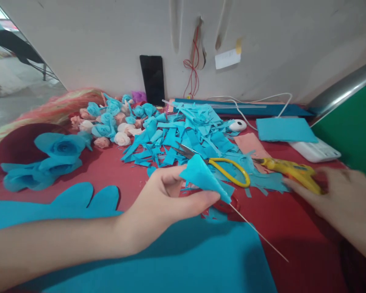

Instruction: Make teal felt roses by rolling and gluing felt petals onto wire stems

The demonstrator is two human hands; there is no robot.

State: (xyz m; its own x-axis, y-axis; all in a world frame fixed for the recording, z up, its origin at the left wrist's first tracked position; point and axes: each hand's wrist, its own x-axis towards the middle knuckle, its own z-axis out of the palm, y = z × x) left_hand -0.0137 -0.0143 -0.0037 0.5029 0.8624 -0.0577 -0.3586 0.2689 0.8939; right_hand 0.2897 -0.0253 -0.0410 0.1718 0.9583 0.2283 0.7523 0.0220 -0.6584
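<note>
The left hand reaches in over a large blue sheet, and its thumb and fingers pinch a blue paper cone, which is held in the air near the middle of the view. The cone is tilted, with its wide end toward the upper left and its narrow end toward the lower right, and from this narrow end a thin stem goes down to the right, above the red table. The right hand is blurred; it is at the handle of a yellow glue gun, whose nozzle is directed to the left, but I cannot tell if the fingers grasp it or only touch it. Just behind the cone lie scissors with yellow handles, their blades slightly apart, and behind them is a wide heap of blue paper scraps. Between this heap and the glue gun there is a pink paper piece. To the left of the heap, small blue, pink and white paper roses are gathered, and nearer to the person lie bigger blue flowers. Two rounded blue petals are beside the left forearm. At the back, a dark flat phone-like object leans against the pale wall, and a red cord hangs to the right of it
</note>
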